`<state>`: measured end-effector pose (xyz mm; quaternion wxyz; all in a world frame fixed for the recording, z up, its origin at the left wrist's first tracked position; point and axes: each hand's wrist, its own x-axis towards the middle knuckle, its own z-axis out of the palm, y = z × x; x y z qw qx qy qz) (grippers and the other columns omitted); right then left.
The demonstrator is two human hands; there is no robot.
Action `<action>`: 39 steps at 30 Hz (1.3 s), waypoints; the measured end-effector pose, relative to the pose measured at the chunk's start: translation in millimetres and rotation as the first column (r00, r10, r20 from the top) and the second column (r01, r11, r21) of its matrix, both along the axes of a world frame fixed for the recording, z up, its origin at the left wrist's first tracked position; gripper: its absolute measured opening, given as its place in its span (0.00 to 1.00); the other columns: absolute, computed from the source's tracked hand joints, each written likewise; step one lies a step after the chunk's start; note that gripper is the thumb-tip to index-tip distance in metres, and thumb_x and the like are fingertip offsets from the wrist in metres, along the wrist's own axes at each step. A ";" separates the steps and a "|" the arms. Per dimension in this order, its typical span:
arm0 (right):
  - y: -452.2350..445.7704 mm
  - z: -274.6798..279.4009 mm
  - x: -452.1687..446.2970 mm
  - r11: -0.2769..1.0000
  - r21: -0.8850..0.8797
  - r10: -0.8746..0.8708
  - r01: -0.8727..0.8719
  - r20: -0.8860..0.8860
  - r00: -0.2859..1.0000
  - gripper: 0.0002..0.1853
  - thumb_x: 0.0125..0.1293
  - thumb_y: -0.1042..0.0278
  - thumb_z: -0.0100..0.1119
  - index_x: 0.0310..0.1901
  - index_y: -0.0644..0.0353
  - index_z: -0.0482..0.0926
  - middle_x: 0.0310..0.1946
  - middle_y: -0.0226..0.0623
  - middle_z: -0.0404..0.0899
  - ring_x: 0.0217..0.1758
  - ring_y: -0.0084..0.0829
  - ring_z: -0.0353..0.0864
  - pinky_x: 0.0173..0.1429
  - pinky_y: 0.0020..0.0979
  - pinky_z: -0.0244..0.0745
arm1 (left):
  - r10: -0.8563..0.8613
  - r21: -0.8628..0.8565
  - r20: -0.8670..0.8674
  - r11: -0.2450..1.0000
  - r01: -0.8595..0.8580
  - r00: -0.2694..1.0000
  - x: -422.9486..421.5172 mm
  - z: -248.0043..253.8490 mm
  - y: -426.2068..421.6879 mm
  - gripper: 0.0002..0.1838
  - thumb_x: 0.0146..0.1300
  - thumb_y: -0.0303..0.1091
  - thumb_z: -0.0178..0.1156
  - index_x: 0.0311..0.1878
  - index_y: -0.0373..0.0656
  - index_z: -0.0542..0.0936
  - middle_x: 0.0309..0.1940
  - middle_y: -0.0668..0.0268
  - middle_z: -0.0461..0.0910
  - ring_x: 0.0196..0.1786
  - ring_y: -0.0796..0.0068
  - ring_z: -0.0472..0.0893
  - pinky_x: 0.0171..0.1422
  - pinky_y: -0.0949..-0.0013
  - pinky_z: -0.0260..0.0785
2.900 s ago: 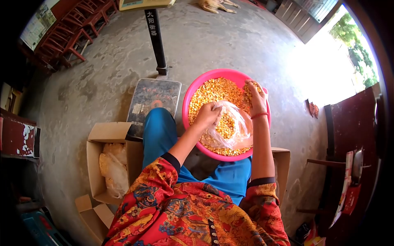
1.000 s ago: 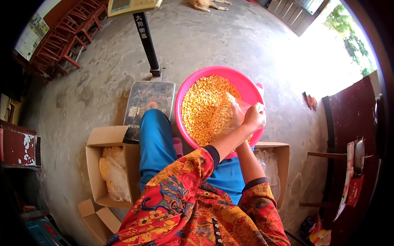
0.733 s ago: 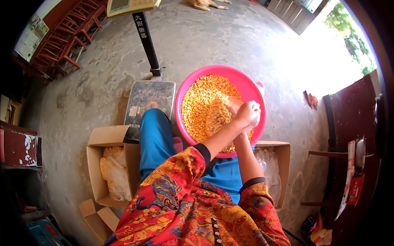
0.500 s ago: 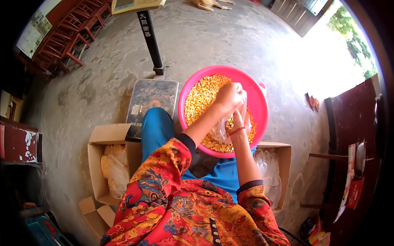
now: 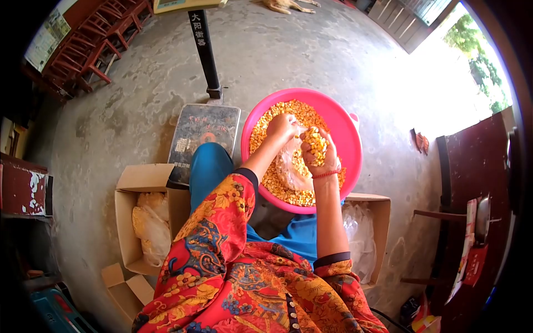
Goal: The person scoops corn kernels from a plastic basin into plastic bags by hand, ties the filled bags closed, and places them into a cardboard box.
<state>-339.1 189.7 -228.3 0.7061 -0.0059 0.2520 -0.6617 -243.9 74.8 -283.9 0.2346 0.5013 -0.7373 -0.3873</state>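
Note:
A pink basin [image 5: 351,145] of loose corn kernels [image 5: 268,129] sits in front of my knees. Over the left part of the corn, my left hand [image 5: 282,127] is closed on the rim of a clear plastic bag [image 5: 287,166]. The bag hangs down onto the kernels, and its lower part looks slightly filled. Beside the bag's mouth, my right hand [image 5: 328,152], with a red bracelet at the wrist, is cupped palm up around a heap of corn kernels [image 5: 316,147].
A platform scale [image 5: 202,136] with a black post [image 5: 204,53] stands left of the basin. One cardboard box [image 5: 126,222] at left holds filled bags [image 5: 152,236]; another box [image 5: 382,236] at right holds clear plastic bags [image 5: 360,238]. A dog [image 5: 283,5] lies far ahead.
My right hand has come out of the bag's mouth and turned palm up, now full of kernels. My left hand has shifted left and lower with the bag.

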 end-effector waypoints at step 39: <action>35.1 101.7 -17.4 0.981 -0.196 -0.184 0.006 -0.910 0.372 0.10 0.64 0.73 0.48 0.44 0.61 0.77 0.28 0.20 0.74 0.28 0.09 0.67 0.32 0.14 0.63 | 0.017 0.090 -0.694 0.994 0.063 0.720 86.8 162.1 94.9 0.13 0.58 0.20 0.56 0.47 0.36 0.77 0.40 0.67 0.79 0.42 0.83 0.76 0.46 0.79 0.69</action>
